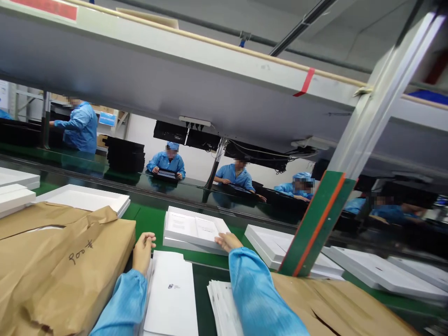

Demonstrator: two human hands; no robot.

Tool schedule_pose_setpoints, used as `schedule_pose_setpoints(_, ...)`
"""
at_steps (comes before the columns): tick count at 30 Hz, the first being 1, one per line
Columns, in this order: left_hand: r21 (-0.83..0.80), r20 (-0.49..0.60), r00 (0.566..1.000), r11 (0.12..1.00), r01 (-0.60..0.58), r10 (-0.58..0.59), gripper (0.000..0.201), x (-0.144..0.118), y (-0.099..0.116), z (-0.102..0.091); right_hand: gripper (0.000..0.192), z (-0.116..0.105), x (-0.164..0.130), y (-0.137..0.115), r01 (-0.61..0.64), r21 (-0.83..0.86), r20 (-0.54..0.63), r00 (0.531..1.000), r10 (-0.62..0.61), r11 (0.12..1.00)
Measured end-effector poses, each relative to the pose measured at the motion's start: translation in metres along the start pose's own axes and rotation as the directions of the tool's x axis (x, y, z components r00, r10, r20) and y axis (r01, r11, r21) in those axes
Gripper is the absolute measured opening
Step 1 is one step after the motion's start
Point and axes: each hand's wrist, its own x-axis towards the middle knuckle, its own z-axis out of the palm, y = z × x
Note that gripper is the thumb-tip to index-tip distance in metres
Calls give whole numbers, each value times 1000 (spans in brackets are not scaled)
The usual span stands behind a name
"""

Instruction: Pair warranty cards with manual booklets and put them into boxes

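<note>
An open white box (175, 236) sits on the green conveyor in front of me, with white printed leaflets (206, 227) lying inside it. At its right end, my right hand (229, 241) reaches in, fingers together on the leaflets' edge. My left hand (143, 252) is raised between the brown paper package and a stack of white folders (171, 294), its fingers loosely bent and nothing visible in them. Beneath my right forearm lies another pile of white papers (224, 305), partly hidden by the blue sleeve.
A brown paper package (94, 270) with handwriting stands at left, and brown paper (336, 303) lies at right. More white boxes (87, 196) line the conveyor. A slanted post (315, 224) rises at right beneath an overhead shelf (210, 70). Several people in blue work across the line.
</note>
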Motion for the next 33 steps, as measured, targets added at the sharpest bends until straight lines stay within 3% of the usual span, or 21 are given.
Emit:
schedule_pose_setpoints(3, -13, 2, 1000, 1000, -2, 2, 18, 0, 0, -1, 25, -7, -3, -7, -26, -12, -44, 999, 26, 1000)
schedule_pose_setpoints(6, 3, 1, 1000, 1000, 5, -5, 18, -1, -1, -4, 29, -6, -21, -17, 24, -38, -39, 999, -26, 999)
schedule_pose_setpoints(9, 34, 8, 1000, 999, 4, -4, 17, -3, -2, -7, 29, 7, -70, -18, 162, -68, 92, 984, -155, 984)
schedule_pose_setpoints(11, 65, 20, 1000, 998, 1, -2, 16, -6, -4, -9, 26, 19, -117, -13, 263, -82, 219, 946, -239, 961)
schedule_pose_setpoints(12, 85, 26, 1000, 996, -1, -2, 16, -8, -4, -10, 28, 26, -141, -8, 334, -100, 280, 913, -296, 937)
schedule_pose_setpoints(13, 106, 30, 1000, 994, -3, 0, 16, -10, -5, -12, 34, 32, -163, -3, 503, -209, 362, 836, -411, 839)
schedule_pose_setpoints(14, 128, 35, 999, 992, -6, 2, 16, -13, -5, -13, 42, 37, -182, 3, 578, -328, 383, 805, -454, 748)
schedule_pose_setpoints(16, 176, 45, 999, 984, -15, 7, 16, -18, -5, -15, 53, 45, -206, 13, 573, -507, 407, 818, -407, 644)
schedule_pose_setpoints(18, 228, 63, 998, 973, -31, 17, 16, -25, -4, -17, 58, 47, -212, 20, 502, -598, 399, 862, -311, 624)
schedule_pose_setpoints(20, 281, 86, 996, 958, -56, 33, 16, -32, -3, -17, 55, 45, -205, 26, 479, -603, 407, 873, -271, 638)
schedule_pose_setpoints(26, 470, 187, 980, 870, -148, 66, 32, -54, 0, -10, 34, 38, -179, 37, 468, -584, 311, 884, -349, 663)
schedule_pose_setpoints(30, 701, 250, 968, 683, -205, 35, 37, -61, 1, -5, 24, 43, -186, 39, 513, -567, 242, 852, -464, 645)
schedule_pose_setpoints(33, 740, 261, 965, 635, -225, 37, 33, -62, 2, -5, 21, 48, -191, 36, 576, -479, 170, 801, -574, 662)
